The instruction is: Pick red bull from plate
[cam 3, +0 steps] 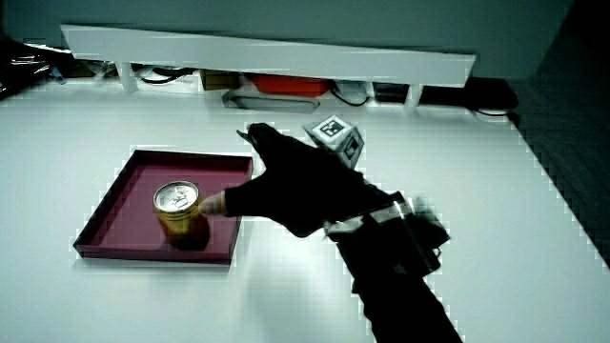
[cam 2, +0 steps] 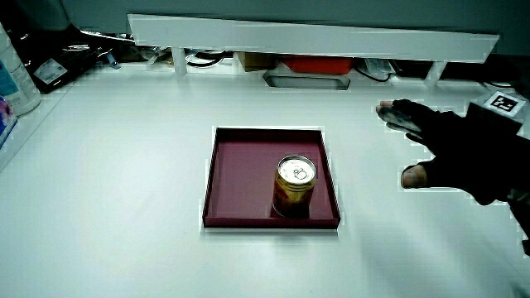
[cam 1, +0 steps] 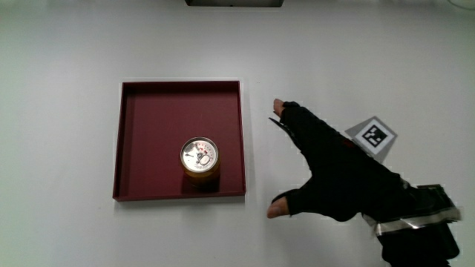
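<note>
A gold can with a silver top (cam 1: 200, 159) stands upright in the dark red square plate (cam 1: 156, 119), near the plate's edge closest to the person; both side views show the can (cam 2: 294, 185) (cam 3: 179, 213) too. The gloved hand (cam 1: 338, 170) hovers over the bare table beside the plate, fingers spread and holding nothing. Its thumb (cam 1: 280, 208) and forefinger point toward the plate, a short gap away from the plate's rim. A patterned cube (cam 1: 372, 138) sits on the hand's back. In both side views the hand (cam 2: 451, 149) (cam 3: 295, 186) is level with the can.
A low white partition (cam 2: 315, 37) runs along the table's edge farthest from the person, with cables and a red box under it. Bottles (cam 2: 12, 79) stand at the table's edge in a side view.
</note>
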`<action>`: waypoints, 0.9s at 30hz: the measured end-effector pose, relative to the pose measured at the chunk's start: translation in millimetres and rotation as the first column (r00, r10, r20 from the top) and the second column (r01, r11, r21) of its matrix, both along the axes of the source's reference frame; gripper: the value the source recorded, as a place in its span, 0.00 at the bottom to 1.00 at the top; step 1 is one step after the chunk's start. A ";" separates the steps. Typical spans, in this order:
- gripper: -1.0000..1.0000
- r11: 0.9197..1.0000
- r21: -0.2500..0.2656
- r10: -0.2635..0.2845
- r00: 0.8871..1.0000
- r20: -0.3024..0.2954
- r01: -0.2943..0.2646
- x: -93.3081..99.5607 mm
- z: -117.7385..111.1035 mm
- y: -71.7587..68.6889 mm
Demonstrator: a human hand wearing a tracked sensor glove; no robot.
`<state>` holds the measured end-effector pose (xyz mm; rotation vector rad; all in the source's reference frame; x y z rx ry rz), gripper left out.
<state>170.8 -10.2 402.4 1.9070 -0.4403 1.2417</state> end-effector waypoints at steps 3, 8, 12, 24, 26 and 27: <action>0.50 1.000 0.008 -0.009 1.000 0.016 0.009 -8.5 5.0 -1.4; 0.50 0.998 -0.066 0.009 1.000 0.025 -0.007 -21.9 14.9 -2.3; 0.50 0.993 -0.116 0.000 0.998 0.069 0.008 -36.6 28.5 -0.8; 0.50 0.989 -0.141 -0.026 0.996 0.087 0.038 -68.0 67.3 -3.9; 0.50 0.991 -0.127 -0.032 0.993 0.112 0.046 -74.0 74.5 -4.0; 0.50 0.991 -0.128 -0.033 0.993 0.112 0.047 -76.3 77.7 -3.6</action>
